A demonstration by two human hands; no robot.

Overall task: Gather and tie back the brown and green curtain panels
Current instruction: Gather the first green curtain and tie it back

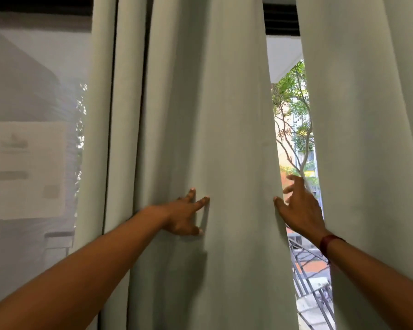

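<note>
We are reaching both arms out to the pale green curtain panel point(212, 115), which is hanging straight down in the middle of the view in long upright folds. Our left hand point(184, 215) is lying flat against its front with the fingers point(202, 201) straight and spread and the thumb lower down, pressing the cloth and gripping nothing. Our right hand point(301, 210), with a dark red band point(327, 244) at the wrist, is sitting at the panel's right edge. Its thumb is touching that edge, while the splayed, slightly blurred fingers are spreading wide in the gap and closing on nothing. A second green panel point(367, 115) is hanging just beyond the gap. Between the two panels a tree point(293, 110) and a metal railing point(305, 270) are showing outside. To the left a sheer white curtain point(34, 67) is veiling a sheet of paper point(26, 170).
</note>
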